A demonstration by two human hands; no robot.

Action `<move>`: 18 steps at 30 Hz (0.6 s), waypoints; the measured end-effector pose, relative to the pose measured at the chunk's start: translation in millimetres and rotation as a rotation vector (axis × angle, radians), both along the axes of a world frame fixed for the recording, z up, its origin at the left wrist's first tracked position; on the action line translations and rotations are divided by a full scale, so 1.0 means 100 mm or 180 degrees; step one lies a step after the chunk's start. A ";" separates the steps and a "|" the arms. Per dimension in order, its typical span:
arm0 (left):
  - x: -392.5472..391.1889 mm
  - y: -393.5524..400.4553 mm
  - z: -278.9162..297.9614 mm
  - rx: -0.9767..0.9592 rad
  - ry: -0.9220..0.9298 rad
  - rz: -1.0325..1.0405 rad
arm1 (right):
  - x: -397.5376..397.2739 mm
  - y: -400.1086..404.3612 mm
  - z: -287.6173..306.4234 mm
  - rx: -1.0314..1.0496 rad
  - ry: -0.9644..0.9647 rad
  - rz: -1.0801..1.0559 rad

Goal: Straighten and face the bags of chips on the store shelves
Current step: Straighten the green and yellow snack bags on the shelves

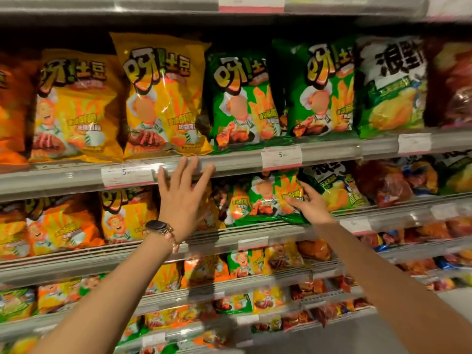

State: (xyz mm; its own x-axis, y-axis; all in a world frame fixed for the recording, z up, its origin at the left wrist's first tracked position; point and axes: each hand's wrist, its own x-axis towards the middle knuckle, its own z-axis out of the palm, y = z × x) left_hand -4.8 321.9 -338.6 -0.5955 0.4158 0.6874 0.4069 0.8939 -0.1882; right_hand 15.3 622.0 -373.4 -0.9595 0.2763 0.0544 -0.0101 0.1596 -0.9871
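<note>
Glossy green foil chip bag (270, 200), second shelf: leans left, top tipped; right hand (310, 205) nearer, fingers touching its right edge; left hand (182, 198) spread, just left

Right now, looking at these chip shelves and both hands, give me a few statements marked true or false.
1. The left hand wears a wristwatch. True.
2. The right hand touches a red bag. False: it touches a green chip bag on the second shelf.
3. The tilted yellow chip bag stands on the upper shelf. True.
4. The left hand grips a bag with curled fingers. False: its fingers are spread and straight by the grey shelf rail.
</note>
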 end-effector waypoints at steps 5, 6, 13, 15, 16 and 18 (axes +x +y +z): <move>0.02 -0.01 0.00 -0.0017 -0.0066 0.0032 | -0.20 0.03 -0.08 -0.0004 -0.0162 0.0105; 0.02 -0.01 0.00 -0.0017 -0.0056 0.0037 | -0.25 0.05 -0.11 0.0014 -0.0201 0.0133; -0.01 0.02 -0.04 -0.0007 0.0056 0.0129 | -0.35 0.06 -0.18 -0.0001 -0.0220 0.0315; -0.01 0.02 -0.04 0.0027 0.0031 0.0116 | -0.35 0.04 -0.19 0.0256 -0.0246 0.0286; 0.00 0.02 -0.04 0.0040 0.0015 0.0102 | -0.36 0.04 -0.21 0.0483 -0.0271 0.0225; 0.00 0.02 -0.04 0.0050 -0.0009 0.0075 | -0.36 0.01 -0.23 0.1095 -0.0199 -0.0062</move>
State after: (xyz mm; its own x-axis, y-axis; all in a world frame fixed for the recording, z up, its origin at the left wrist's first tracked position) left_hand -4.6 323.8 -342.9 -0.6070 0.3908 0.6920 0.3861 0.9061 -0.1731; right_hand -20.5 622.8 -396.0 -0.9586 0.2704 0.0889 0.0550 0.4825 -0.8742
